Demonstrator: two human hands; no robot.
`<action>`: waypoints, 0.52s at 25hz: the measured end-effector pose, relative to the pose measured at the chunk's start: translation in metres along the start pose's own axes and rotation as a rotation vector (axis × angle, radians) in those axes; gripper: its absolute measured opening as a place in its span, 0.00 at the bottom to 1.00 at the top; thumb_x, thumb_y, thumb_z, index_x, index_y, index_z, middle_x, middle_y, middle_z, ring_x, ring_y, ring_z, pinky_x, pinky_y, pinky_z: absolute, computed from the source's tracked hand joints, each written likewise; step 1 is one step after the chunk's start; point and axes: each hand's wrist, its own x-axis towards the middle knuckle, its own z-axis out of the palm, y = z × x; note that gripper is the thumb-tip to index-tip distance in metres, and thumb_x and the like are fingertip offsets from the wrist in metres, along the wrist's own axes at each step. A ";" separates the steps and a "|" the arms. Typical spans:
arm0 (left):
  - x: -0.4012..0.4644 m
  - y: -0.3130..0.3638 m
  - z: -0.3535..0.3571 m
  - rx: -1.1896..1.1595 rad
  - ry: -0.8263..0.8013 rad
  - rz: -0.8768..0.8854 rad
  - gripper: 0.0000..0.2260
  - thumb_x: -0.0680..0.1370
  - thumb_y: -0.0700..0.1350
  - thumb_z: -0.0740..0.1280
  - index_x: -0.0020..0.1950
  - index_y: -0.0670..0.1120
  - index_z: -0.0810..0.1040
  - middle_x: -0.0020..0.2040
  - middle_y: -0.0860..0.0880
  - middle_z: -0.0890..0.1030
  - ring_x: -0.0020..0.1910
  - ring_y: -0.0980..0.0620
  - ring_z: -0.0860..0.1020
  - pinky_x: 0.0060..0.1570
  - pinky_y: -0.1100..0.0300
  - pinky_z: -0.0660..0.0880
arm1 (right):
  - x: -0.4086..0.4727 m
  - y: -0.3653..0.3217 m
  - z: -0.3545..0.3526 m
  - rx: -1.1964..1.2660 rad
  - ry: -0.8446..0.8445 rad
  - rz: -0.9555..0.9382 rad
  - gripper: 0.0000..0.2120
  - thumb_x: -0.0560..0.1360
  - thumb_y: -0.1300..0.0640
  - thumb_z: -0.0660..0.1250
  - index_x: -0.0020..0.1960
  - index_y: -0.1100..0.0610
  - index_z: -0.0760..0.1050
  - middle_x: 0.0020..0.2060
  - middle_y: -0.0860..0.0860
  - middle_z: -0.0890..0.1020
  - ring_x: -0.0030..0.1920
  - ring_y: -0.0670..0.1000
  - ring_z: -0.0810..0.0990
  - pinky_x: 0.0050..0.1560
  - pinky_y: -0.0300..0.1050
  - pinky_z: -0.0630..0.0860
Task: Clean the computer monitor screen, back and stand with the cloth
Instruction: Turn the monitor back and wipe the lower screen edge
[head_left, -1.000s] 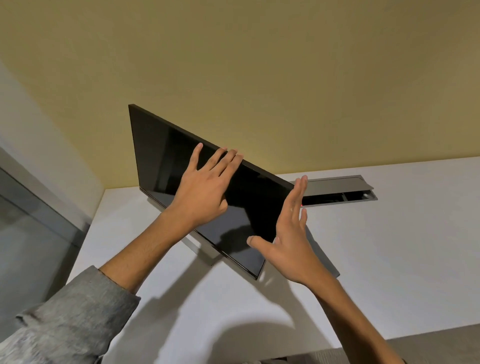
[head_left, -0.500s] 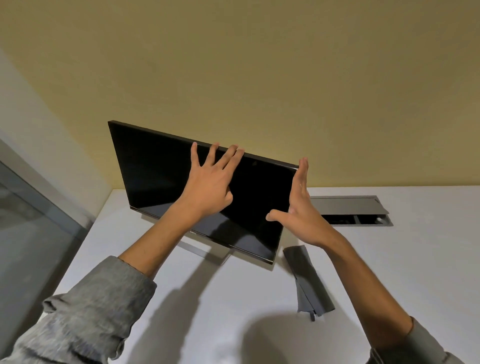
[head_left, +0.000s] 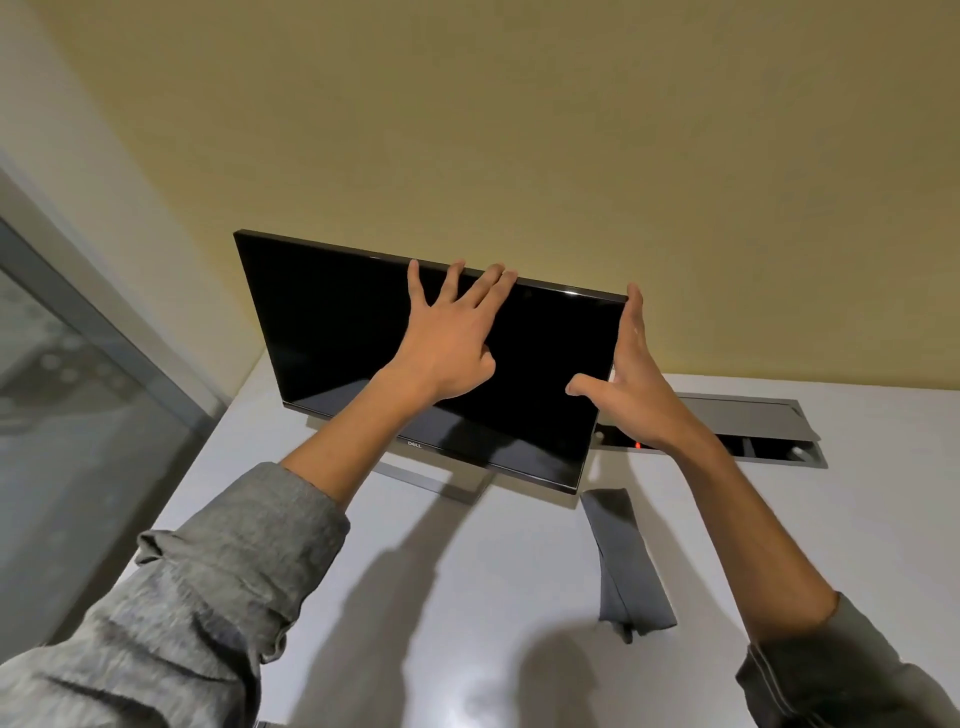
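Note:
A black flat monitor (head_left: 337, 338) stands on a white desk (head_left: 493, 597), its dark screen facing me. Part of its grey stand (head_left: 431, 480) shows under the lower edge. My left hand (head_left: 447, 338) lies flat over the upper middle of the screen, fingers spread and reaching the top edge. My right hand (head_left: 631, 387) is held straight along the monitor's right edge, thumb out over the screen. A folded dark grey cloth (head_left: 626, 561) lies on the desk below the monitor's lower right corner, held by neither hand.
A grey cable hatch (head_left: 769, 426) is set in the desk at the right, its lid open and a small red light inside. A yellow wall (head_left: 519, 130) rises behind the desk. A glass partition (head_left: 78, 415) runs along the left.
The monitor has swung round from edge-on to face me and stands more upright. Both hands stayed on it, and the cloth came into view beside its corner.

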 end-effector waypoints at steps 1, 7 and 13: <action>-0.001 -0.001 0.001 0.008 0.008 0.018 0.38 0.72 0.46 0.60 0.79 0.51 0.45 0.79 0.52 0.51 0.78 0.40 0.48 0.67 0.30 0.36 | -0.003 -0.001 0.001 -0.006 0.027 0.002 0.52 0.74 0.58 0.69 0.76 0.47 0.28 0.76 0.42 0.33 0.76 0.44 0.37 0.77 0.58 0.44; -0.020 -0.037 0.011 -0.003 0.103 0.087 0.37 0.73 0.52 0.59 0.79 0.53 0.45 0.80 0.47 0.51 0.78 0.46 0.48 0.70 0.32 0.39 | -0.026 -0.004 0.052 -0.269 0.463 0.030 0.46 0.76 0.50 0.67 0.78 0.53 0.37 0.79 0.50 0.41 0.78 0.49 0.42 0.76 0.62 0.45; -0.092 -0.084 0.062 -0.129 0.316 0.104 0.32 0.76 0.52 0.61 0.78 0.48 0.55 0.79 0.48 0.54 0.78 0.50 0.52 0.74 0.47 0.43 | -0.069 0.002 0.161 -0.434 0.519 -0.045 0.34 0.75 0.43 0.57 0.78 0.52 0.54 0.78 0.50 0.56 0.77 0.51 0.57 0.76 0.60 0.52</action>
